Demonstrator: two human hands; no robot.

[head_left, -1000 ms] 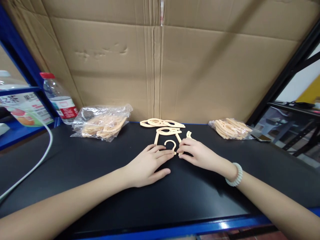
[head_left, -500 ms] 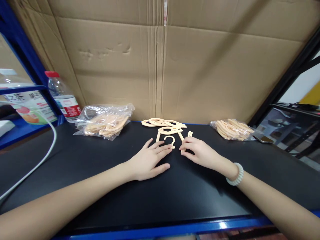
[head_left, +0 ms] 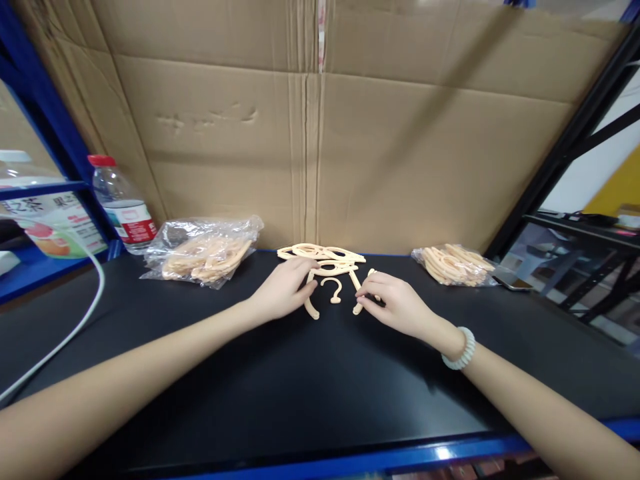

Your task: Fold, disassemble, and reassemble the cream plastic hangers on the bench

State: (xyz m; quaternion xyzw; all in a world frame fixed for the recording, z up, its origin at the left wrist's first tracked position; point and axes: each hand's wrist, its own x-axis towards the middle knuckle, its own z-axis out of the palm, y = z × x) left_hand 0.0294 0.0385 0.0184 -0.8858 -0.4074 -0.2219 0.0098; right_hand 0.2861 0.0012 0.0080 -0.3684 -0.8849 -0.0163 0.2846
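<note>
Cream-coloured folding hanger parts lie on the black tabletop in front of me. A loose hanger hook point(head_left: 333, 291) rests between my hands, its curve facing left. My left hand point(head_left: 285, 288) is closed at the left hanger arm point(head_left: 313, 311), thumb and fingers around its upper part, partly hiding it. My right hand point(head_left: 393, 301) has fingertips and thumb pinched at the right hanger arm point(head_left: 357, 308), whose lower end shows below the fingers. Another cream piece point(head_left: 372, 272) shows just behind my right hand. Behind the hook lie several more hanger pieces point(head_left: 320, 252), loosely overlapping.
A clear bag of hanger parts point(head_left: 207, 250) lies at back left, and another bag point(head_left: 453, 264) at back right beside a phone point(head_left: 513, 280). A red-capped bottle point(head_left: 123, 207) stands far left, near a white cable point(head_left: 75, 340). Cardboard point(head_left: 425, 147) lines the back.
My left hand has moved away from the hook, back and left to the left hanger arm, uncovering the hook. My right hand stays by the right arm. The camera view has shifted slightly.
</note>
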